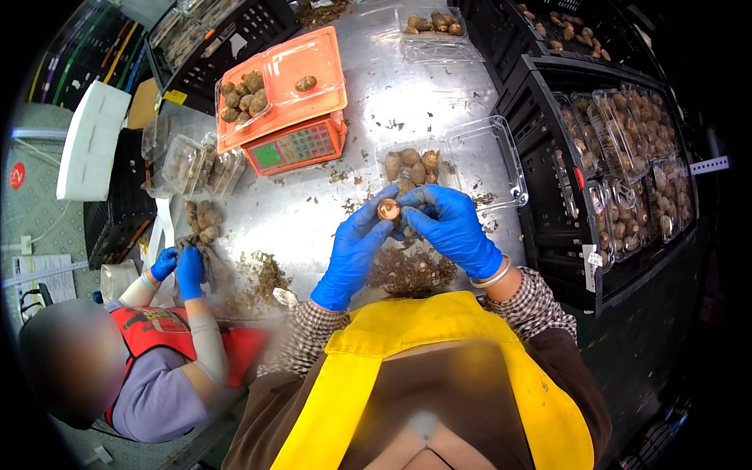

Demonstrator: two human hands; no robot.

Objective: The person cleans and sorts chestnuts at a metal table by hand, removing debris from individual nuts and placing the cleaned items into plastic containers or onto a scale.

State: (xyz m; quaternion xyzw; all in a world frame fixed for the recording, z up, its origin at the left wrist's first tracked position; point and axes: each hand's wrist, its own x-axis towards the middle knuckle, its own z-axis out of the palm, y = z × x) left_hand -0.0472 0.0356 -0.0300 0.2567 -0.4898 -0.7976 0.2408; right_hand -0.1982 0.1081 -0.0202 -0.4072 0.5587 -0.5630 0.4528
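Note:
My left hand (pixel 356 243) and my right hand (pixel 446 231), both in blue gloves, are closed round a small brown tuber (pixel 388 210) with a pale round face turned up. Just beyond my fingers is an open clear clamshell (pixel 486 161) with several brown tubers (pixel 411 160) in one half. Beneath my hands a pile of dark peelings (pixel 411 270) lies on the steel table (pixel 321 215).
An orange scale (pixel 283 90) with tubers stands back left. Black crates (pixel 540 251) of filled clamshells line the right; another clamshell of tubers (pixel 431 23) is at the back. A co-worker (pixel 157 360) in blue gloves works at left beside loose tubers (pixel 202 219).

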